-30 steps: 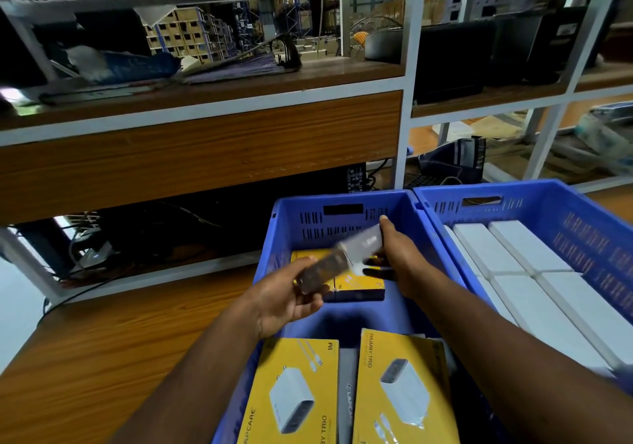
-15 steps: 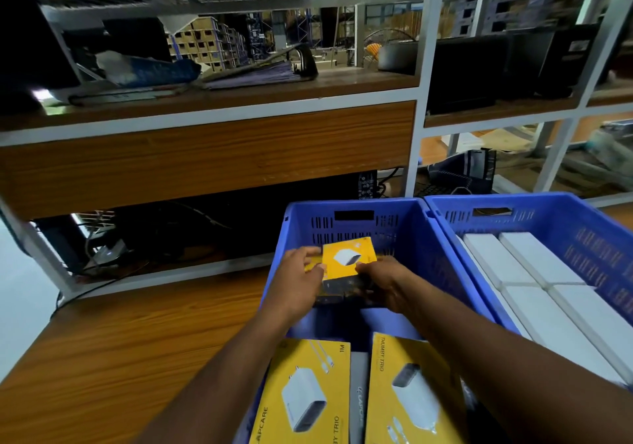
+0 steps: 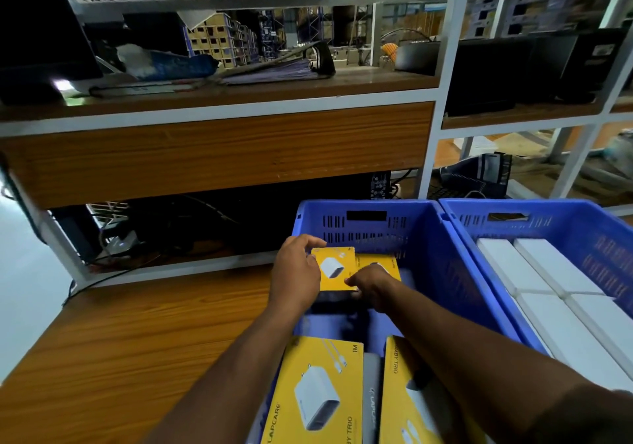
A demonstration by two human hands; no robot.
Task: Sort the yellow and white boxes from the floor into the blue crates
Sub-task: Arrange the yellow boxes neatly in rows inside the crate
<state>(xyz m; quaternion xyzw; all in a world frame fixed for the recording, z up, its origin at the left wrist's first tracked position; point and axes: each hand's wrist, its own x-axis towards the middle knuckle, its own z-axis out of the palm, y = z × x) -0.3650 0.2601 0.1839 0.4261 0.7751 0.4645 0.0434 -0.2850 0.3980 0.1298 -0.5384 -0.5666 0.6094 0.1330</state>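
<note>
I am looking down from a head camera at two blue crates side by side on a wooden bench. My left hand (image 3: 295, 272) and right hand (image 3: 368, 284) reach into the left crate (image 3: 428, 248), together holding a small yellow box (image 3: 334, 269) at its far end. The left grip curls round the box's left edge, thumb on its face; the right grip pinches its near right corner. The box sits low, just beside a second yellow box (image 3: 380, 265) lying flat there. Two larger yellow boxes (image 3: 315, 395) lie at the near end of the same crate. The right crate (image 3: 582, 238) holds white boxes (image 3: 534, 269) packed edge to edge.

I judge the small box light and stiff: printed card, smooth and a little slippery, its corners easily dented. Holding it by opposite edges seems safest.
</note>
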